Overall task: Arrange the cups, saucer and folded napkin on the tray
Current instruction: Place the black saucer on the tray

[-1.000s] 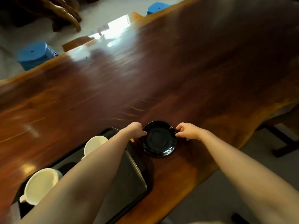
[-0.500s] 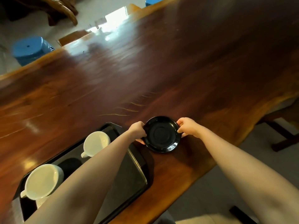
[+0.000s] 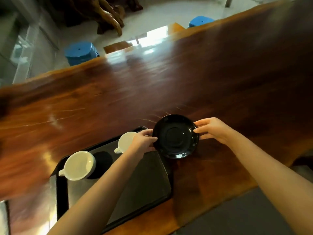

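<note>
While I watch from above, both hands pinch a black saucer (image 3: 176,136) by opposite rims: left hand (image 3: 144,141), right hand (image 3: 211,129). It overlaps the tray's (image 3: 144,180) right corner (two white cups (image 3: 78,165) inside) on the desk (image 3: 169,82).

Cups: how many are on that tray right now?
2. One white cup sits at the tray's left end; another cup stands at its far edge, partly behind the left hand.
</note>
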Motion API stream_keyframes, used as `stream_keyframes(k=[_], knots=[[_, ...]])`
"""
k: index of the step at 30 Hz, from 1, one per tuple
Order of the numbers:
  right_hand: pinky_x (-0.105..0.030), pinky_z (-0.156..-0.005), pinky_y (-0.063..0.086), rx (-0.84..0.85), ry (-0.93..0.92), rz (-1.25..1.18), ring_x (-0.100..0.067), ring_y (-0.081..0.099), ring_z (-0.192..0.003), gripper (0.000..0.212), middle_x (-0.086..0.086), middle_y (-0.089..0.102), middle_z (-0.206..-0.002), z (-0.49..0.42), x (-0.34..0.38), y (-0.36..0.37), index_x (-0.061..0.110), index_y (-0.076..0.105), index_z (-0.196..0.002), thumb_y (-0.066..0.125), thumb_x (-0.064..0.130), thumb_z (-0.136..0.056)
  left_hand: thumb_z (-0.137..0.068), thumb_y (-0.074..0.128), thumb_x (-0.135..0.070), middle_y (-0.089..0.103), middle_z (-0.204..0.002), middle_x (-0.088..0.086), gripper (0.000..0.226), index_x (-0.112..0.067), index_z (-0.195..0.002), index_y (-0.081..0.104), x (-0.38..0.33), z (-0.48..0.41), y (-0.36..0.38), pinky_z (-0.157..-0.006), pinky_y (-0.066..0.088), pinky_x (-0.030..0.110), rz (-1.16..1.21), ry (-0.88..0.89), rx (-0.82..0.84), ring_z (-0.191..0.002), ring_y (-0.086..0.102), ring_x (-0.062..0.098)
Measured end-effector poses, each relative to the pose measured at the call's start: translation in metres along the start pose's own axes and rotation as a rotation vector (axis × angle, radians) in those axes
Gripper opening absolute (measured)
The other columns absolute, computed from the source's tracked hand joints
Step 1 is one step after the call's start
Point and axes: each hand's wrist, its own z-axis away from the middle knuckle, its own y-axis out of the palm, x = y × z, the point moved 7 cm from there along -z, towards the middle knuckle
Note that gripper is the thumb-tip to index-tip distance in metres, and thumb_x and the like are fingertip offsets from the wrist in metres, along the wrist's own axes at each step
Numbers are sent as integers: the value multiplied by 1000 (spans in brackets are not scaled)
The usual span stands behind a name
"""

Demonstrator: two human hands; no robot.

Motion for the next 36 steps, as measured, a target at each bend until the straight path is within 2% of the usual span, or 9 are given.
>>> stream_keyframes(k=[6,9,13,16,18,20,26,30,36], knots=[[-30,-69,57,143,-49,54,-18,68,-92,27,-5,70,-100,-4,47,70,13,66,-105,63,0,-82,-86,55,5,72,-77,0,24,-15,-94,66,1,48,-77,-48,54,22,138,132,-116,-60,69,9],[-26,-62,58,222,-54,99,-16,69,-88,24,-3,70,-98,-7,57,118,19,66,-96,63,-1,-82,-86,56,4,66,-79,4,24,-9,-105,64,16,76,-119,-41,49,15,157,140,-245,-49,64,2],[-26,-60,59,336,-34,148,-18,71,-87,25,-4,69,-98,-8,54,187,18,68,-95,66,-1,-79,-87,56,4,64,-85,5,25,-8,-107,63,51,113,-169,-50,57,19,217,75,-370,-64,65,10],[-25,-55,59,417,25,133,-16,73,-73,27,-3,72,-84,-5,39,234,22,70,-76,64,-5,-80,-84,57,7,64,-98,11,33,-4,-116,60,81,136,-201,-65,58,26,188,4,-428,-80,63,19],[-26,-60,61,486,75,148,-15,73,-70,23,-2,74,-80,-1,24,264,17,73,-81,62,-4,-82,-84,56,10,63,-105,14,38,-4,-118,59,99,147,-219,-81,56,38,152,-37,-450,-92,63,26],[-28,-66,61,529,117,160,-15,74,-74,20,-3,76,-81,3,6,287,11,73,-94,62,-2,-83,-84,55,11,62,-106,14,39,-4,-119,58,115,154,-235,-84,55,41,126,-74,-469,-94,62,28],[-37,-80,59,520,242,192,-23,70,-94,33,-13,71,-106,7,-39,334,6,64,-115,62,-2,-83,-82,54,14,57,-104,16,39,-1,-117,60,162,151,-266,-67,58,34,17,-175,-468,-91,61,30],[-42,-87,56,473,292,185,-25,67,-99,38,-14,68,-111,6,-58,349,5,61,-120,62,-3,-82,-79,57,10,65,-93,14,38,-6,-112,66,178,143,-282,-78,59,46,-135,-172,-471,-91,67,33],[-38,-83,57,378,325,188,-27,64,-104,42,-17,64,-116,1,-73,360,4,57,-124,58,-7,-84,-76,60,5,72,-88,17,32,-8,-105,68,176,132,-291,-74,59,43,-451,-129,-498,-76,71,29]])
